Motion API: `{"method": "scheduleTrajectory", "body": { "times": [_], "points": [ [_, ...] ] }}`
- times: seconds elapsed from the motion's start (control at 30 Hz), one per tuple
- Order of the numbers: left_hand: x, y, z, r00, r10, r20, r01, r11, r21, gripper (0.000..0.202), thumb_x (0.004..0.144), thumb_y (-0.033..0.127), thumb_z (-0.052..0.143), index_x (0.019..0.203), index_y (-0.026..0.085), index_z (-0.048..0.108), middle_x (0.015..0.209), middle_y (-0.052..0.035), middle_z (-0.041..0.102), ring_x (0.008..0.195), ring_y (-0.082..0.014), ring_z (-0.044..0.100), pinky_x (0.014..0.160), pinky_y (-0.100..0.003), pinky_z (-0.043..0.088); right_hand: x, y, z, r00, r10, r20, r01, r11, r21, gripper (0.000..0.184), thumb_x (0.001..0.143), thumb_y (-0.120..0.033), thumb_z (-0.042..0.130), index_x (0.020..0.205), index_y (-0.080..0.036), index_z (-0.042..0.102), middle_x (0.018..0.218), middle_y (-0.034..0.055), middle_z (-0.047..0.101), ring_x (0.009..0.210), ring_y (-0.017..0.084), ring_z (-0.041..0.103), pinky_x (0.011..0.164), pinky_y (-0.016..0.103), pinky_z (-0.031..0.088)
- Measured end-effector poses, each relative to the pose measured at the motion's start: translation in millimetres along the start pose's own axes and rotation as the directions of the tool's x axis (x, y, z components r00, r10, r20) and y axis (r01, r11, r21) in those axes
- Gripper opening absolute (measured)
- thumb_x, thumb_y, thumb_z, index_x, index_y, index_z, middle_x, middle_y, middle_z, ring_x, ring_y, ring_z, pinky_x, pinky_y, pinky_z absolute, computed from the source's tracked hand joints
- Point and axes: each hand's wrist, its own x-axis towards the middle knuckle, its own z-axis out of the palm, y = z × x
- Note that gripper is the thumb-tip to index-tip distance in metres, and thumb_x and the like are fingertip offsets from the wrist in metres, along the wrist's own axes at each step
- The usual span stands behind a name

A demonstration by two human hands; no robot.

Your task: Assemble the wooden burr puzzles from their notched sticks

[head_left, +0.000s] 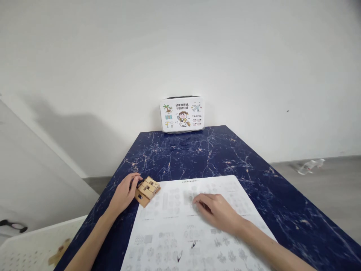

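My left hand (pixel 126 191) is closed at the left edge of a small wooden model (pixel 149 187), its fingers and thumb gripping that side. The model is built from light plywood pieces with square cut-outs and overlaps the upper left corner of a large printed paper sheet (pixel 169 222). Over the right half of the sheet, my right hand (pixel 216 210) has its fingers curled together in a pinch; whatever may be between the fingertips is hidden. Two tiny dark pieces, one of them (pixel 179 256) slender and the other (pixel 193 245) shorter, lie on the lower part of the sheet.
A dark blue marble-patterned table (pixel 186 158) reaches to the wall. At its far end stands a white case (pixel 182 114) with cartoon prints. A white perforated basket (pixel 31 248) with a brown piece inside is at lower left. Clear plastic items (pixel 310 166) lie on the floor at right.
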Motion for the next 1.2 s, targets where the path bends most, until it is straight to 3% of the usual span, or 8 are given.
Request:
{"method": "scheduleTrajectory", "body": {
  "times": [1.2],
  "points": [
    [-5,11,0.8,0.998,-0.037,-0.050,0.041,0.997,0.071,0.042,0.108,0.051,0.030,0.111,0.024,0.063,0.110,-0.0064,0.077,0.107,-0.0264,0.073,0.098,-0.037,0.054,-2,-2,2,1.000,0.025,0.009,-0.025,1.000,0.008,0.026,0.105,-0.024,0.044,0.106,-0.023,0.070,0.082,0.0020,0.076,0.062,0.016,0.064,0.062,0.029,0.043]
  ]
}}
